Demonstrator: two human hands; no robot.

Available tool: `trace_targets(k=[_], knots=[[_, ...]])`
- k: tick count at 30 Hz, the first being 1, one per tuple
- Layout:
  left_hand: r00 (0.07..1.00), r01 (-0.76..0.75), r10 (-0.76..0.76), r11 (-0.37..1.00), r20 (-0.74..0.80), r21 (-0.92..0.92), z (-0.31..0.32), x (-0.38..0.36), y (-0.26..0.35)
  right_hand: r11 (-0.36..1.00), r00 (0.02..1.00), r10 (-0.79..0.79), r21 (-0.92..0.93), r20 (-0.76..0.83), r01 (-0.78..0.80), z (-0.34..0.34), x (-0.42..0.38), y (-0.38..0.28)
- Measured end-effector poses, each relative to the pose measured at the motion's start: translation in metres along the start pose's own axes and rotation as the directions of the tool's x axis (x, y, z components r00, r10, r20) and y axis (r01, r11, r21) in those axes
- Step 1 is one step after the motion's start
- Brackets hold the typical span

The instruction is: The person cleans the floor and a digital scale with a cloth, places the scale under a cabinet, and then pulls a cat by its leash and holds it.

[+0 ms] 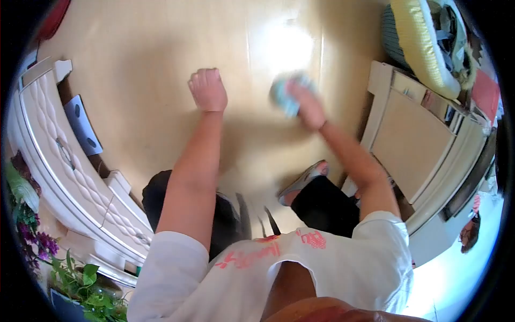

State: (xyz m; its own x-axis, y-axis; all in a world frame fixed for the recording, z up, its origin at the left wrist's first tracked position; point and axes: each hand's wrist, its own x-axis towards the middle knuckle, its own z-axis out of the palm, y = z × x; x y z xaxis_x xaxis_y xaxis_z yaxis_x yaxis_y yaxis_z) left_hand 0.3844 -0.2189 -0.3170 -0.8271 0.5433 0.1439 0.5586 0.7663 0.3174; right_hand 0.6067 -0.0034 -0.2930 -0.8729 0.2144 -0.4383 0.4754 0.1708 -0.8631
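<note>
My right hand [308,109] is pressed on a blue-green and white cloth [280,96] over the shiny pale floor [161,48]; both are blurred by motion. To the left of it, my left hand [208,91] is a compact fist with its knuckles forward, close over the same floor, and nothing shows in it. The underside of the cloth and the fingertips of my left hand are hidden from above.
A white cabinet with carved wavy drawers [61,145] runs along the left, with leafy plants [88,279] near it. On the right stands another white cabinet [413,137], a yellow padded item [424,48] on top. A sandalled foot [306,181] rests below my right hand.
</note>
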Motion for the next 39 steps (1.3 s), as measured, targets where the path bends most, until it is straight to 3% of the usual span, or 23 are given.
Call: trace_targets(k=[1, 3, 5, 7, 8, 9, 12, 14, 16, 18, 19, 22, 23, 25, 28, 29, 32, 33, 34, 35, 37, 38, 39], knots=[[1.0, 0.006, -0.006, 1.0, 0.007, 0.001, 0.0, -0.001, -0.001, 0.865, 0.947, -0.237, -0.397, 0.215, 0.307, 0.027, -0.049, 0.029], [1.0, 0.01, -0.01, 1.0, -0.002, -0.015, 0.002, 0.001, 0.001, 0.5, 0.739, -0.476, -0.544, 0.478, 0.674, 0.04, -0.102, 0.022], [1.0, -0.003, 0.003, 0.999, -0.006, -0.038, -0.002, 0.0, -0.002, 0.434, 0.712, -0.428, -0.565, 0.556, 0.702, 0.034, -0.091, 0.001], [1.0, -0.007, 0.007, 0.998, 0.0, -0.057, -0.003, 0.0, -0.001, 0.24, 0.784, 0.073, -0.774, 0.616, 0.586, 0.027, -0.054, 0.007], [1.0, 0.002, -0.002, 0.998, -0.003, -0.059, -0.003, 0.0, -0.001, 0.612, 0.852, -0.413, -0.595, 0.322, 0.522, -0.012, -0.019, 0.001], [1.0, 0.003, -0.004, 0.999, -0.016, -0.052, -0.003, 0.0, -0.002, 0.743, 0.864, -0.498, -0.474, 0.079, 0.472, -0.036, 0.019, -0.006], [0.999, -0.023, 0.021, 0.999, -0.05, -0.044, -0.002, -0.001, -0.001, 0.853, 0.823, -0.387, -0.5, -0.417, 0.148, -0.121, 0.166, -0.031], [0.999, -0.009, 0.007, 0.999, -0.042, -0.053, 0.0, -0.004, -0.002, 0.867, 0.716, -0.426, -0.476, -0.553, 0.148, -0.161, 0.247, -0.024], [0.999, 0.003, -0.005, 0.998, -0.032, -0.064, 0.0, -0.002, -0.002, 0.777, 0.663, -0.544, -0.607, -0.515, 0.165, -0.151, 0.26, -0.039], [0.999, 0.001, -0.004, 0.998, -0.046, -0.068, 0.0, -0.004, -0.003, 0.76, 0.932, -0.017, -0.61, -0.361, -0.222, -0.096, 0.198, -0.053], [0.998, -0.002, -0.003, 0.997, -0.062, -0.072, 0.002, -0.002, -0.003, 0.76, 0.805, -0.505, -0.603, -0.313, 0.242, -0.043, 0.152, -0.063], [0.998, -0.014, 0.011, 0.998, -0.056, -0.055, 0.0, -0.002, -0.003, 0.697, 0.815, -0.551, -0.436, 0.181, 0.568, 0.053, 0.022, -0.032], [0.998, -0.009, 0.005, 0.998, -0.062, -0.058, 0.0, -0.001, -0.003, 0.632, 0.873, -0.115, -0.643, 0.473, 0.432, 0.079, -0.008, -0.041], [0.998, 0.008, -0.012, 0.998, -0.068, -0.058, 0.001, -0.003, -0.003, 0.538, 0.716, -0.511, -0.472, 0.476, 0.698, 0.087, -0.051, -0.023], [0.998, 0.0, -0.005, 0.997, -0.064, -0.077, -0.002, -0.002, -0.002, 0.541, 0.68, -0.552, -0.414, 0.482, 0.732, 0.052, -0.013, -0.024], [0.996, -0.014, 0.008, 0.998, -0.087, -0.067, -0.002, 0.001, -0.003, 0.676, 0.815, -0.493, -0.455, 0.304, 0.579, 0.03, 0.011, -0.033], [0.995, -0.023, 0.021, 1.0, -0.096, -0.012, -0.002, -0.002, -0.003, 0.763, 0.82, -0.512, -0.573, -0.256, 0.297, -0.044, 0.134, -0.074], [0.995, -0.017, 0.014, 0.999, -0.101, -0.032, -0.001, -0.004, -0.003, 0.936, 0.903, -0.212, -0.342, -0.375, 0.078, -0.075, 0.184, -0.077], [0.994, -0.012, 0.006, 0.999, -0.108, -0.053, -0.001, -0.005, -0.004, 0.91, 0.753, -0.411, -0.287, -0.514, 0.301, -0.089, 0.228, -0.072], [0.993, -0.01, 0.002, 0.997, -0.117, -0.074, 0.0, -0.004, -0.004, 0.932, 0.775, -0.357, -0.142, -0.521, 0.334, -0.099, 0.251, -0.062], [0.99, -0.014, 0.001, 0.996, -0.143, -0.091, 0.005, -0.003, -0.006, 0.912, 0.782, -0.381, -0.337, -0.494, 0.231, -0.059, 0.247, -0.06], [0.989, -0.008, -0.008, 0.995, -0.149, -0.102, 0.006, -0.007, -0.007, 0.843, 0.948, -0.081, -0.529, -0.309, -0.1, -0.028, 0.204, -0.096], [0.989, -0.01, -0.007, 0.994, -0.15, -0.109, 0.005, -0.007, -0.007, 0.877, 0.928, -0.323, -0.428, -0.188, 0.218, 0.012, 0.163, -0.102]])
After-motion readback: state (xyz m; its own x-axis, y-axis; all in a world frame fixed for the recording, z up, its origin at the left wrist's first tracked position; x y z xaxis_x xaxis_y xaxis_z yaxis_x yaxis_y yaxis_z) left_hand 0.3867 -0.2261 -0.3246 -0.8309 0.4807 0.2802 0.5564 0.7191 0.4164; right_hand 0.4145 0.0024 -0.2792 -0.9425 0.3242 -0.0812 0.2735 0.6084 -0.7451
